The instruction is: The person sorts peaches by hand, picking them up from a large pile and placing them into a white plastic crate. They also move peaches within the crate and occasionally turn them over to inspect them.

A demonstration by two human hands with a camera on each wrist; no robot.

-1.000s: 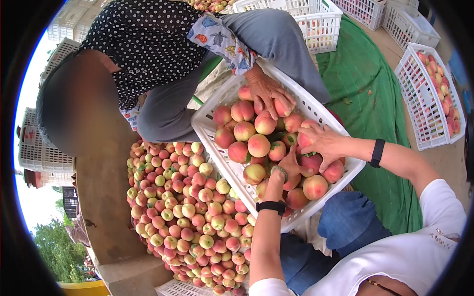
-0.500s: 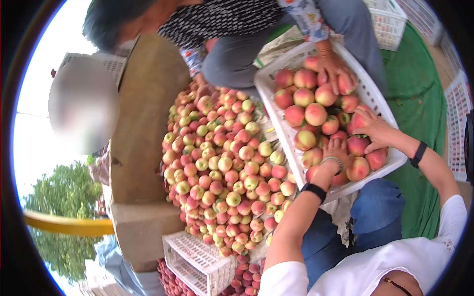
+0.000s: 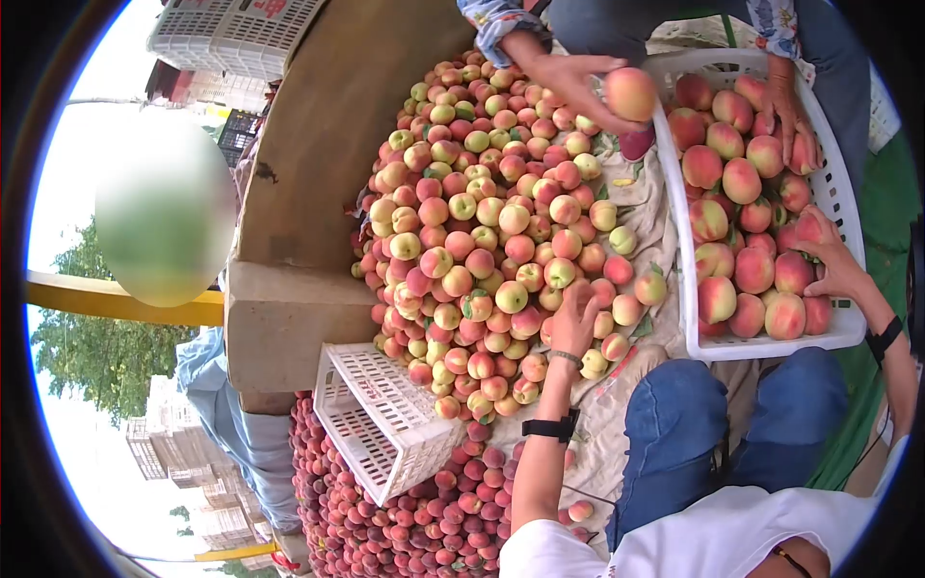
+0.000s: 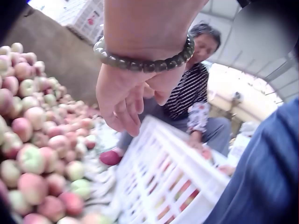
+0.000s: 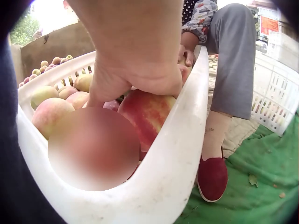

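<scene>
"Here we are at the white crate (image 3: 711,349), peaches (image 3: 742,180) heaped right across the inside of it"

"And the right hand (image 3: 840,262) is in there, by the crate's right wall! Fingers spread and gently bent over the fruit, touching a red peach (image 5: 148,114); it's a loose touch, no clench"

"What about the left hand (image 3: 575,328)?"

"Well out to the left of the crate, over a loose pile of peaches (image 3: 482,260). Fingers relaxed, slightly bent, nothing in them; whether a fingertip meets the fruit, I can't tell"

"Look beyond, just outside the crate's far left corner: a second person's hand (image 3: 583,89) holds a single peach (image 3: 631,93), and that person's other hand (image 3: 792,118) rests on the fruit inside"

"Farther left of the crate, a slatted basket (image 3: 385,405) lies tipped beside darker red fruit (image 3: 424,525), and green cloth (image 3: 888,207) spreads off to the right"
</scene>
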